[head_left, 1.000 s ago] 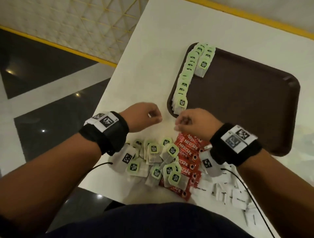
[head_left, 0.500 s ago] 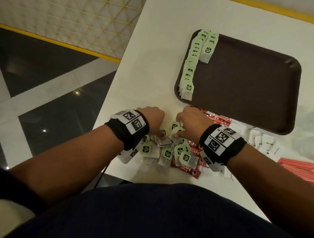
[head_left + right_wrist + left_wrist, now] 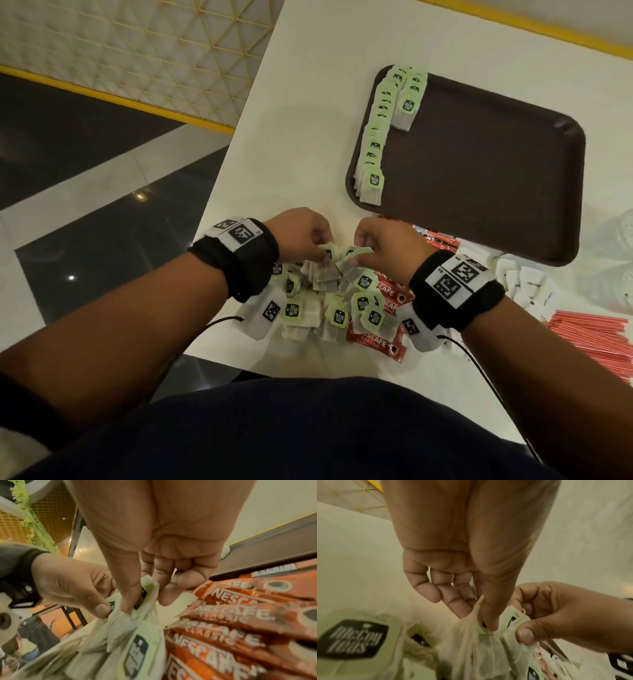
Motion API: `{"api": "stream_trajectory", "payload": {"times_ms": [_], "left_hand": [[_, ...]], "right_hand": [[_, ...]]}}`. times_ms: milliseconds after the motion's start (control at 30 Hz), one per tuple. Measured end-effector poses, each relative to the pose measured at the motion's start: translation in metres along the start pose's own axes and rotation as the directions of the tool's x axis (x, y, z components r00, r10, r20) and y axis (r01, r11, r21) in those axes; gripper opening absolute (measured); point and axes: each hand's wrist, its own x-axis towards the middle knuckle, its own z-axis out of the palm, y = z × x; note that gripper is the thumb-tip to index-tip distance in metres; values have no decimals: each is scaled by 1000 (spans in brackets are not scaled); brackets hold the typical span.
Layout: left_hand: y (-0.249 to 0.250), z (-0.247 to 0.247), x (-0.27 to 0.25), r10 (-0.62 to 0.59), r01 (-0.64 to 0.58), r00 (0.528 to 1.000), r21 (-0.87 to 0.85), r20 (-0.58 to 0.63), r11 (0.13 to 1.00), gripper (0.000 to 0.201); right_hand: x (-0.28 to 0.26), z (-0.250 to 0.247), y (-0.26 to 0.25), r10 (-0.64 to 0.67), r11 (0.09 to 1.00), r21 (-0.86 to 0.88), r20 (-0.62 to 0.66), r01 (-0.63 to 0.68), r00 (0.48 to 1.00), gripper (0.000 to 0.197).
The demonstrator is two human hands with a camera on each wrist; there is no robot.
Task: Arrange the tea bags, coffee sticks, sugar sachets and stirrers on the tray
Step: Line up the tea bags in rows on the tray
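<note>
Loose green-tagged tea bags [image 3: 337, 308] lie heaped at the table's near edge. My left hand [image 3: 317, 246] pinches a small bunch of tea bags [image 3: 325, 263] by the tags, thumb on top [image 3: 489, 620]. My right hand [image 3: 364, 251] pinches another bunch [image 3: 356, 260] right beside it [image 3: 133, 601]. Both hands hover just above the heap, almost touching. The brown tray [image 3: 479, 178] sits beyond, with two rows of tea bags [image 3: 376, 137] along its left side. Red coffee sticks [image 3: 390, 301] lie under and right of the heap [image 3: 240, 615].
White sugar sachets [image 3: 524, 281] lie right of my right wrist, near the tray's front edge. Red stirrers [image 3: 596, 332] are spread at the far right. The table's left edge [image 3: 219, 192] drops to a dark floor close to my left wrist.
Both hands came down from above the table onto the tea bag heap and took hold of tea bags; now they have lifted the bunches slightly off the heap.
</note>
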Motion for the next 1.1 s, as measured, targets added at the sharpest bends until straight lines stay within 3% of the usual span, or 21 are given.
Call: {"api": "stream_trajectory", "payload": {"times_ms": [100, 367, 533, 667, 800, 900, 1033, 1100], "left_hand": [[-3, -9, 1, 29, -32, 999, -122, -25, 992, 20], [4, -42, 17, 20, -113, 968, -362, -251, 925, 11], [29, -54, 26, 42, -161, 977, -595, -209, 787, 4], [52, -52, 34, 28, -133, 988, -763, -150, 632, 4], [62, -50, 44, -19, -70, 996, -875, -90, 480, 24], [70, -51, 53, -15, -31, 999, -910, -41, 414, 32], [74, -49, 64, 60, -87, 996, -874, -67, 478, 60], [74, -49, 71, 62, -112, 994, -848, -94, 518, 62]], "right_hand": [[-4, -12, 4, -22, 992, 120, -49, 28, 999, 18], [-7, -53, 3, -61, 936, 336, -132, 103, 989, 15], [-2, -76, -4, -148, 869, 451, -157, 204, 976, 19], [12, -88, -2, -147, 860, 453, -219, 235, 964, 21], [27, -98, 10, -90, 895, 397, -287, 204, 954, 20], [33, -103, 17, -79, 911, 366, -301, 191, 950, 19], [45, -112, 30, -45, 898, 403, -322, 180, 946, 19], [52, -115, 37, -28, 880, 439, -332, 180, 943, 21]]}}
